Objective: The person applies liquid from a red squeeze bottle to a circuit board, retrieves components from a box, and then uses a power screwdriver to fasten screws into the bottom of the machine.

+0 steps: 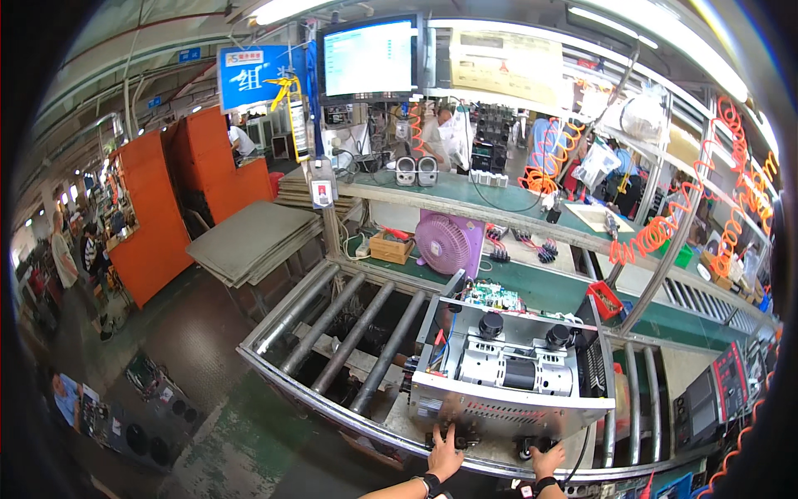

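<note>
A metal machine case with its top off [507, 401] stands on the roller line in front of me. Inside it sits a silver motor-like unit [517, 373] with a round black cap [491, 324] at its left and another at its right. Under the front edge are dark caster-like feet. My left hand [445, 457] reaches to the left foot, fingers stretched and spread against it. At the right foot, a caster [525, 449], my right hand [547, 461] has thumb and fingers around its side; the fingertips are partly hidden.
Metal rollers [332, 333] run to the left of the case and more rollers [636, 399] to the right. Behind stand a purple fan [445, 243], a wooden box [391, 248] and a red bin [604, 299]. Another machine with a red-edged front [715, 391] stands at right.
</note>
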`<action>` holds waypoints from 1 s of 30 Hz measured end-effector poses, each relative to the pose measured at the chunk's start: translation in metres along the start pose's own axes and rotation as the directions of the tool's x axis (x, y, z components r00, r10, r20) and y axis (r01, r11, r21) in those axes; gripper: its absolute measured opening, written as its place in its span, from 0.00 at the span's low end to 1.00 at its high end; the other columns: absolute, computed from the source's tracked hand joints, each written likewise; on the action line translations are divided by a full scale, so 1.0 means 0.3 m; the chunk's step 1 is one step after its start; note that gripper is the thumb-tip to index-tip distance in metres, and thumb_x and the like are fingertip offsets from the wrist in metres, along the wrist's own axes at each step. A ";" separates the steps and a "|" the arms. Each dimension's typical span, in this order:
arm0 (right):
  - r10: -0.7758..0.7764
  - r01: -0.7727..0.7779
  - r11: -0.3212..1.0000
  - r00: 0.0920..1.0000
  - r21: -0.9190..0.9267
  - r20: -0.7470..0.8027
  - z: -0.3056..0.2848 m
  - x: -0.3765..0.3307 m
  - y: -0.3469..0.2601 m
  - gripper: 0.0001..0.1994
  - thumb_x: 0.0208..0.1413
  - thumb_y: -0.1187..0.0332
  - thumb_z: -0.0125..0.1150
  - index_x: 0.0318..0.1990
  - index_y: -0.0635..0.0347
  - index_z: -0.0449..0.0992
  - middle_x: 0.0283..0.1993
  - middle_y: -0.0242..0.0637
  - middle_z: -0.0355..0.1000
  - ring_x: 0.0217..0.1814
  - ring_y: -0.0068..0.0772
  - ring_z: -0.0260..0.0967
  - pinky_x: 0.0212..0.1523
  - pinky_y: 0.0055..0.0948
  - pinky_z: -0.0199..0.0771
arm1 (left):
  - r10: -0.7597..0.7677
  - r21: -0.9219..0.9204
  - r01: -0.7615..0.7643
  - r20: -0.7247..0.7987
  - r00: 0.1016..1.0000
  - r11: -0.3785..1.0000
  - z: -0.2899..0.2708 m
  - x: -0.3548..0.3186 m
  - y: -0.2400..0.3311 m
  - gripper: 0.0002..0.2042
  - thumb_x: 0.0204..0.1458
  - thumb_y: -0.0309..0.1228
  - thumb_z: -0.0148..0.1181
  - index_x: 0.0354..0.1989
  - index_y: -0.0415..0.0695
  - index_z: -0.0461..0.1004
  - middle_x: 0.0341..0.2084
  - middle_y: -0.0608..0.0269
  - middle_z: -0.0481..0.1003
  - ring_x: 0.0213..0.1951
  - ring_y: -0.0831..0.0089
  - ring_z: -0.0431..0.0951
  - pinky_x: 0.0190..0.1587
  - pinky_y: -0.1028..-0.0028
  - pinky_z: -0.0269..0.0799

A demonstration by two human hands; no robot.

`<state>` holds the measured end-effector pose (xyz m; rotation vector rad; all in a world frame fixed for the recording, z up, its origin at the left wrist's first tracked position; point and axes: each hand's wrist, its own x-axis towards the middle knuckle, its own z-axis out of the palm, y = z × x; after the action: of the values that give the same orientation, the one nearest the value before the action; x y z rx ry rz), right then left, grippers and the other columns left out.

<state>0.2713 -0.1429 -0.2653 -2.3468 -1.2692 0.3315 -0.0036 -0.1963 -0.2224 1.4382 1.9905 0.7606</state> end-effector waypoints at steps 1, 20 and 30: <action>-0.004 0.003 0.999 1.000 0.054 0.008 0.000 -0.007 -0.019 0.50 0.29 0.63 0.77 0.61 0.72 0.52 0.52 0.57 0.59 0.56 0.58 0.54 0.59 0.44 0.55 | 0.026 -0.009 -0.026 0.039 0.999 1.000 -0.013 0.002 -0.010 0.40 0.41 0.32 0.62 0.65 0.53 0.49 0.63 0.35 0.41 0.40 0.41 0.75 0.41 0.56 0.73; 0.373 -0.444 0.833 0.891 0.329 0.259 -0.588 -0.744 0.548 0.22 0.42 0.53 0.62 0.42 0.58 0.76 0.37 0.42 0.77 0.42 0.42 0.74 0.42 0.36 0.73 | 0.299 -0.284 -0.643 0.950 -0.090 0.711 0.099 -0.101 0.492 0.21 0.48 0.35 0.63 0.50 0.41 0.71 0.35 0.59 0.77 0.33 0.68 0.78 0.38 0.71 0.73; 0.661 -0.713 0.535 0.020 0.453 -0.750 -0.909 -1.207 1.099 0.19 0.44 0.69 0.64 0.45 0.60 0.70 0.45 0.45 0.68 0.51 0.50 0.62 0.53 0.41 0.60 | 0.773 -0.698 -0.705 0.374 -0.513 -0.130 0.863 -0.671 1.281 0.08 0.46 0.22 0.54 0.35 0.40 0.74 0.32 0.49 0.71 0.40 0.49 0.69 0.45 0.58 0.64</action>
<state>0.4252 -0.6768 -0.1911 -2.3594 0.5071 -0.6599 0.4821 -0.2573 -0.0976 2.5180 -0.4629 0.3885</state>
